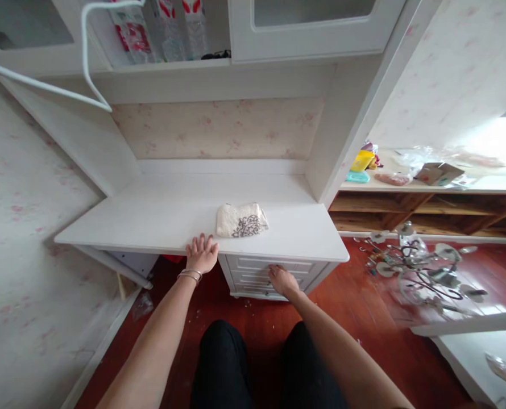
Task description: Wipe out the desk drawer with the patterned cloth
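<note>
One towel (pixel 241 220) is lying untouched; your empty left hand (pixel 202 255) is resting splayed on the desk (pixel 163 210); your right hand (pixel 282 279) is curling at the unopened drawer (pixel 248 263), hold unclear.

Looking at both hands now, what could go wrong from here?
The right hand is at the drawers; a hard pull might bring one against the knees. The left hand rests at the front edge of the desk, near the folded cloth, so a sideways slip could knock it off.
</note>
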Available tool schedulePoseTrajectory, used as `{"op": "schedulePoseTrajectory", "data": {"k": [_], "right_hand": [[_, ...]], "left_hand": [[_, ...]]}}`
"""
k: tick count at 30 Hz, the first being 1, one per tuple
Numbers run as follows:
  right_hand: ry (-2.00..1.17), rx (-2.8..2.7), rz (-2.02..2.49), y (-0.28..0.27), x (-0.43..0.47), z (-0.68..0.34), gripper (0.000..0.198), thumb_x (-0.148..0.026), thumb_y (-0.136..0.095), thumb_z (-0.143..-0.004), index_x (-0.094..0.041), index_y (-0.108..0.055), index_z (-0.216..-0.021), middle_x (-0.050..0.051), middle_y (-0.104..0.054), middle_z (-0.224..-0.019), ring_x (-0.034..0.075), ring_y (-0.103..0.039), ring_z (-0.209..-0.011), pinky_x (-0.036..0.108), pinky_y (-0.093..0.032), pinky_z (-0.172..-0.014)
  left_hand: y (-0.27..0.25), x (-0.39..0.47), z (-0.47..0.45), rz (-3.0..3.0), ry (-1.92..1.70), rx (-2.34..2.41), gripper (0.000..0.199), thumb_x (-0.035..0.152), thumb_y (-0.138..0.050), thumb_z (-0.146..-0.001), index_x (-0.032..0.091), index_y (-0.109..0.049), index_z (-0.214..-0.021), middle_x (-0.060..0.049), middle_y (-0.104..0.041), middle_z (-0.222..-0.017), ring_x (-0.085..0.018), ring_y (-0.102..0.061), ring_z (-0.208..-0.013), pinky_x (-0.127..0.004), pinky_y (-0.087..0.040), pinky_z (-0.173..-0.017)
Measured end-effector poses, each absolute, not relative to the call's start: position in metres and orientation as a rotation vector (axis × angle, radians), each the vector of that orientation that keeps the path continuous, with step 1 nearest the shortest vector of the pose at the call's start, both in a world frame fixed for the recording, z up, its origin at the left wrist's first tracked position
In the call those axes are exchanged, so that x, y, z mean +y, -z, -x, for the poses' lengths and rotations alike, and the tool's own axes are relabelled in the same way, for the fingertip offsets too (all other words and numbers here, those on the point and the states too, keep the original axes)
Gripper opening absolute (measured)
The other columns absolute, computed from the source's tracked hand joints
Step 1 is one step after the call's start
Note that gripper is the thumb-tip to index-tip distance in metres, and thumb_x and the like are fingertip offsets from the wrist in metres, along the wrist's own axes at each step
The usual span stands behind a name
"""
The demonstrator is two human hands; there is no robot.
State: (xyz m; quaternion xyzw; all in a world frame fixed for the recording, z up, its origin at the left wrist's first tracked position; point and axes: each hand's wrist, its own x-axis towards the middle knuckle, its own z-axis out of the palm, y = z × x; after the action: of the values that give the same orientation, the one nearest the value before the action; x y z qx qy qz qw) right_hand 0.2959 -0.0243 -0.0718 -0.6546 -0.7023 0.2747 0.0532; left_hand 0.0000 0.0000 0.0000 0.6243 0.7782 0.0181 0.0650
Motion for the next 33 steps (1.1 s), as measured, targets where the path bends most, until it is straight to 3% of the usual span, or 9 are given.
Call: {"op": "schedulePoseTrajectory", "data": {"k": [14,20,26,33], "right_hand": [[-0.713,-2.146,2.014,0.061,-0.037,-0.298,0.039,-0.037,-0.033,-0.095,-0.033,-0.057,-0.126,0.004,-0.066,-0.121,0.021,-0.063,-0.105,0.031,-0.045,-0.086],[-0.696,-2.156,2.039,0.051,-0.071,-0.298,0.040,-0.039,-0.031,-0.096,-0.030,-0.069,-0.102,0.006,-0.073,-0.103,0.024,-0.067,-0.093,0.032,-0.047,-0.078],[-0.829,-2.179,1.931,0.047,-0.150,-0.308,0.037,-0.035,-0.033,-0.095,-0.035,-0.067,-0.109,0.002,-0.070,-0.111,0.023,-0.068,-0.095,0.032,-0.049,-0.078],[-1.058,-2.110,1.836,0.048,-0.237,-0.313,0.042,-0.026,-0.039,-0.089,-0.030,-0.060,-0.125,0.001,-0.061,-0.128,0.023,-0.060,-0.114,0.032,-0.044,-0.099]], "left_hand": [[0.000,0.001,0.003,-1.871,-0.058,2.325,0.071,0.062,-0.005,-0.089,0.028,-0.023,-0.148,-0.007,-0.010,-0.159,-0.035,-0.005,-0.144,-0.059,-0.007,-0.113],[-0.003,0.001,0.003,-1.862,-0.031,2.320,0.070,0.060,-0.007,-0.089,0.027,-0.023,-0.149,-0.007,-0.011,-0.158,-0.035,-0.005,-0.144,-0.059,-0.008,-0.113],[-0.002,0.001,0.002,-1.868,-0.045,2.338,0.070,0.061,-0.007,-0.089,0.028,-0.024,-0.148,-0.007,-0.012,-0.158,-0.035,-0.008,-0.144,-0.059,-0.008,-0.113],[-0.001,0.000,0.003,-1.877,-0.032,2.328,0.072,0.062,-0.004,-0.088,0.028,-0.021,-0.149,-0.006,-0.011,-0.159,-0.036,-0.007,-0.143,-0.059,-0.008,-0.113]]}}
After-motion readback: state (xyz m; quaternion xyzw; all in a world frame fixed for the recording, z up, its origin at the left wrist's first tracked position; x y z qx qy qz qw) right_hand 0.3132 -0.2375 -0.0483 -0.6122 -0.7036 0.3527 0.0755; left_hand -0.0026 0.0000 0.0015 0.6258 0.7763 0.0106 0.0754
